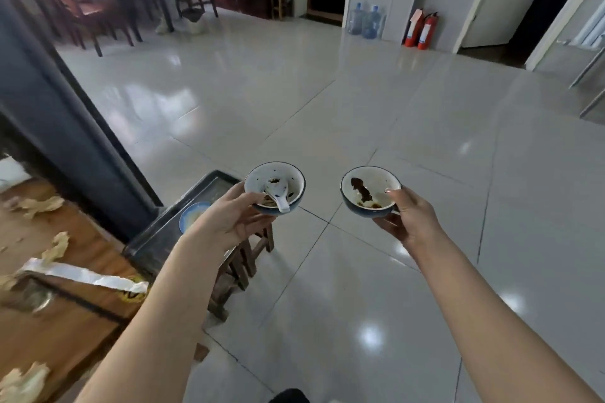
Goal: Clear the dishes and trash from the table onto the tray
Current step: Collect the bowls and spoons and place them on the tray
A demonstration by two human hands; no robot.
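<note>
My left hand grips a small blue-rimmed bowl with a white spoon and dark scraps inside. My right hand grips a second small bowl smeared with dark sauce. Both bowls hang in the air over the floor, to the right of a dark tray that rests on a wooden stool. A light blue plate lies in the tray, partly behind my left wrist. The wooden table at the left carries crumpled tissues and a white paper strip.
A dark pillar stands behind the tray. The tiled floor stretches ahead. Far off are wooden chairs with another table, two water bottles and two red fire extinguishers by the wall.
</note>
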